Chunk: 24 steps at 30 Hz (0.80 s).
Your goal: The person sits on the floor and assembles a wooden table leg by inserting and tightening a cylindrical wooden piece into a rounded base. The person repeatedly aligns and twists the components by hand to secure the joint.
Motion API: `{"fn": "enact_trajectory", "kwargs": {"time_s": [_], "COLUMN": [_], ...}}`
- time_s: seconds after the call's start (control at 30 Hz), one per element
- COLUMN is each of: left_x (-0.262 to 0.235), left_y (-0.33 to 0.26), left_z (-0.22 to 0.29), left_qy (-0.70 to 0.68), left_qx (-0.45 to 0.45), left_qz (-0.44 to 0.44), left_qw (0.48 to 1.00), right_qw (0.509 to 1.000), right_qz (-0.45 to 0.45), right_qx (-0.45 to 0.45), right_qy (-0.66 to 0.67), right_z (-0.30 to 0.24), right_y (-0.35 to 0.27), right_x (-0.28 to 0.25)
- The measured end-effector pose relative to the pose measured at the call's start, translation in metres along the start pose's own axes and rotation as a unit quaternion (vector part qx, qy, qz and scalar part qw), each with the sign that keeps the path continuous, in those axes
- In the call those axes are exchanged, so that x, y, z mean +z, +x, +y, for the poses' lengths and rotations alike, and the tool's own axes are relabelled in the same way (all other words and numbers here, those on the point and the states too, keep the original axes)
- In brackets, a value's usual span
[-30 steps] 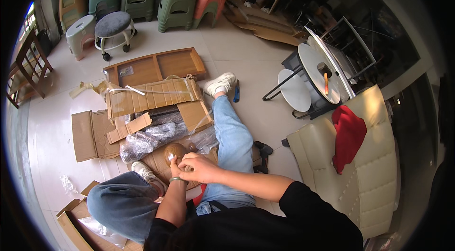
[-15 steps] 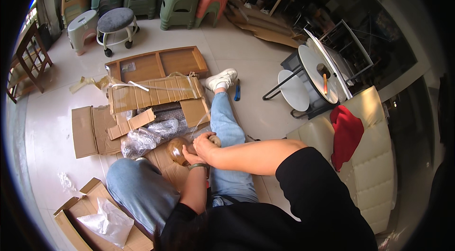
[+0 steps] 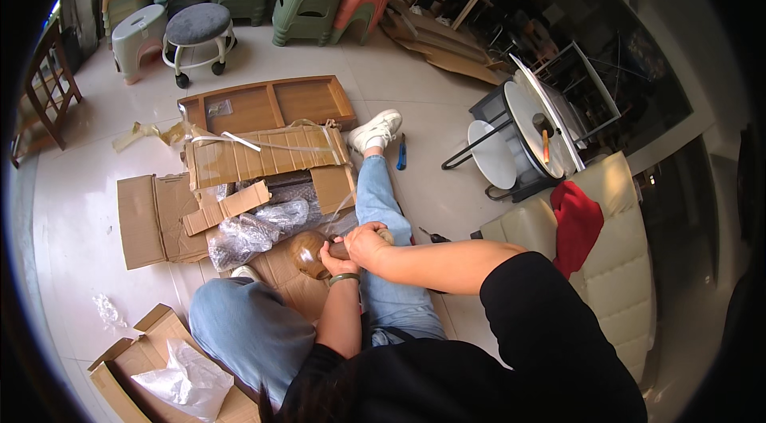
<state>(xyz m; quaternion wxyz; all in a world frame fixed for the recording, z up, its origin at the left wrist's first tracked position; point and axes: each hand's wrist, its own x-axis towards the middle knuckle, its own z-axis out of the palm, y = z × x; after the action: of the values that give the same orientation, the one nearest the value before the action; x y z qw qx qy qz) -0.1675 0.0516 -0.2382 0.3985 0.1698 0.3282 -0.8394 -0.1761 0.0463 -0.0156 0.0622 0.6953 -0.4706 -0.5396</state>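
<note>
A: Where is the wooden piece, and what are the hands doing?

B: It is a brown turned-wood piece, possibly a furniture leg, near seven o'clock from the middle of the view. The left hand grasps it beside its rounded bulb, which points to nine o'clock. The right hand is closed around the narrower part, and a pale end shows at two o'clock. The fingers' exact placement is too small to tell.

A: What would make this two-handed hold work well?

B: I would let the left palm carry the heavy-looking bulb and the right guide the slimmer end, both wrists in line. The flattened cardboard at eight o'clock seems a kinder place for a slip than bare tile.

A: Anything nearby to mind?

B: Bubble-wrapped parts lie at nine o'clock, beyond the bulb, so elbow swings should stay small. A blue box cutter lies farther off, at one o'clock.
</note>
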Motion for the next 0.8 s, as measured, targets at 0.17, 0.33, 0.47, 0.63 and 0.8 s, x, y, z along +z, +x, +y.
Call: {"fn": "enact_trajectory", "kwargs": {"time_s": [0.17,0.33,0.47,0.63,0.8], "left_x": [0.013,0.014,0.012,0.012,0.020], "left_y": [-0.002,-0.002,-0.001,0.000,-0.008], "left_z": [-0.002,0.000,0.000,0.002,0.004], "left_qy": [-0.010,0.016,0.031,0.039,0.072], "left_qx": [0.002,-0.016,-0.030,-0.057,-0.078], "left_qz": [0.061,0.071,0.080,0.080,0.093], "left_qw": [0.998,0.997,0.996,0.994,0.990], "right_qw": [0.999,0.996,0.995,0.991,0.953], "right_qz": [-0.027,-0.027,-0.029,-0.038,-0.069], "right_qx": [0.006,0.021,0.034,0.018,0.026], "right_qy": [0.040,0.076,0.090,0.126,0.293], "right_z": [0.004,0.002,-0.001,0.004,0.023], "right_y": [0.000,0.003,0.005,0.005,0.003], "right_x": [-0.010,-0.011,-0.010,-0.016,-0.020]}}
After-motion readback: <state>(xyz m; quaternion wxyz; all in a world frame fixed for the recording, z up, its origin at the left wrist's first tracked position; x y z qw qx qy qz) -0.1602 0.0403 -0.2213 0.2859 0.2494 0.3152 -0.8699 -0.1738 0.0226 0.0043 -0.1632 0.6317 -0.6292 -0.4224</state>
